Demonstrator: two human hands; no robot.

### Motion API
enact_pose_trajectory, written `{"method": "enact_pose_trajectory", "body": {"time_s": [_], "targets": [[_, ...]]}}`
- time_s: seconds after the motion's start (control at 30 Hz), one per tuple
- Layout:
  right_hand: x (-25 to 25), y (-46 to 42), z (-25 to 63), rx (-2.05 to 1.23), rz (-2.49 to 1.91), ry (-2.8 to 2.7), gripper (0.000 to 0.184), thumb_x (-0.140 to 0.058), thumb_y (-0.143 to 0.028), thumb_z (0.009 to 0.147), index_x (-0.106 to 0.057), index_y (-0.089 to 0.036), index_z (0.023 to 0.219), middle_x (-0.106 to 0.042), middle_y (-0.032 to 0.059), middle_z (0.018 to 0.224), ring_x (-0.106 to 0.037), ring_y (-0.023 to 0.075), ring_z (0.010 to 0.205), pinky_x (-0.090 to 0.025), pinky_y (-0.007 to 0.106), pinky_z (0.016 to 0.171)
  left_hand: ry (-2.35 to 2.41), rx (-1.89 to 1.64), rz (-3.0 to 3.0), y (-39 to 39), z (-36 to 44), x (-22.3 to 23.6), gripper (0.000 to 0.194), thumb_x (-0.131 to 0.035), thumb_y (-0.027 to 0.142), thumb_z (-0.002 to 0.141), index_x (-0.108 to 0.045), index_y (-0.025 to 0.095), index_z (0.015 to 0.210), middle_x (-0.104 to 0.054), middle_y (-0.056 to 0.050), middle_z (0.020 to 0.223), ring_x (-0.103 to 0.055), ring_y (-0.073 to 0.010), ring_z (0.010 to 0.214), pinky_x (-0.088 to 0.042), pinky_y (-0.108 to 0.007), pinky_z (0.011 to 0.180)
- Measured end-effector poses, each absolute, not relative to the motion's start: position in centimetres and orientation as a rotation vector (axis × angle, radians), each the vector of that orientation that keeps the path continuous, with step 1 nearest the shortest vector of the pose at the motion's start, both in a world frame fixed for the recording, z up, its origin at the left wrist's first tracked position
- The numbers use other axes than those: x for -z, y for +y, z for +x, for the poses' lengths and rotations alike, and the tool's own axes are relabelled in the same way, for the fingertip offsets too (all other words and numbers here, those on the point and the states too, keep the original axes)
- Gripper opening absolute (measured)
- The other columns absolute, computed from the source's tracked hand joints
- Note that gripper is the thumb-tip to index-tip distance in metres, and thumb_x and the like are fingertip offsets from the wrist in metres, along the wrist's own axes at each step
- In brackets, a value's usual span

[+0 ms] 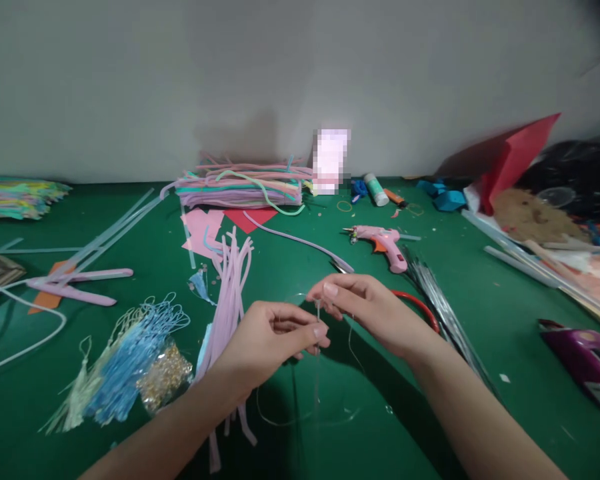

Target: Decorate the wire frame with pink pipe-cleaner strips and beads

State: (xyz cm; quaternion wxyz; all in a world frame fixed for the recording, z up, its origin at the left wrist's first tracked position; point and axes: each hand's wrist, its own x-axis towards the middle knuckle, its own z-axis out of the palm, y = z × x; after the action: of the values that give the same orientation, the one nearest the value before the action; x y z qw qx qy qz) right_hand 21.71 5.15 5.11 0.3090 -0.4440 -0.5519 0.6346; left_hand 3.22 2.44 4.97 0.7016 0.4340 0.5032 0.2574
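Fingers (320, 331) (331, 291) pinching clear strand (318, 311), lilac stems (230, 287) nearby, glue gun (379, 235) beyond

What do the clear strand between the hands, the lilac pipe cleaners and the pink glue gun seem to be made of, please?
Clear strand: probably plastic, perhaps nylon, being thin, see-through and faintly shiny.
Lilac pipe cleaners: apparently fuzzy fibre, matt with soft edges; any core is hidden.
Pink glue gun: likely hard plastic, judging by its smooth, moulded-looking body.
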Motion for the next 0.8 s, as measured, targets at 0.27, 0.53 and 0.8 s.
{"method": "enact_pose_trajectory", "body": {"time_s": [0.27, 0.53, 0.8], "targets": [[-4.8, 4.7, 21.6, -1.881, -1.101, -1.251, 0.021, -0.073, -0.038, 0.077, -0.069, -0.018, 0.072, -0.062, -0.0011, 0.071, -0.046, 0.0091, 0.060, -0.036, 0.024, 0.058, 1.123, -0.543, 0.995, 2.1, 3.6, -5.2, 0.019, -0.076, 0.036, 0.073, -0.077, 0.018, 0.079, -0.078, -0.007, 0.077, -0.068, -0.0162, 0.070, -0.047, -0.024, 0.061], [-4.7, 4.5, 20.9, -1.823, -1.162, -1.216, 0.029, -0.076, -0.044, 0.072, -0.065, -0.017, 0.068, -0.055, -0.0028, 0.062, -0.045, 0.0096, 0.059, -0.035, 0.025, 0.057, 1.170, -0.543, 0.986, 2.3, 3.7, -4.8, 0.018, -0.075, 0.034, 0.072, -0.075, 0.017, 0.077, -0.078, -0.008, 0.077, -0.067, -0.0162, 0.069, -0.047, -0.025, 0.061], [-4.5, 4.3, 20.7, -1.788, -1.199, -1.241, 0.033, -0.077, -0.047, 0.071, -0.068, -0.016, 0.071, -0.058, -0.0020, 0.064, -0.046, 0.0088, 0.057, -0.036, 0.024, 0.055, 1.156, -0.542, 0.990, 2.4, 3.6, -4.5, 0.018, -0.075, 0.034, 0.073, -0.075, 0.017, 0.075, -0.077, -0.007, 0.076, -0.066, -0.0150, 0.066, -0.047, -0.026, 0.061]]}}
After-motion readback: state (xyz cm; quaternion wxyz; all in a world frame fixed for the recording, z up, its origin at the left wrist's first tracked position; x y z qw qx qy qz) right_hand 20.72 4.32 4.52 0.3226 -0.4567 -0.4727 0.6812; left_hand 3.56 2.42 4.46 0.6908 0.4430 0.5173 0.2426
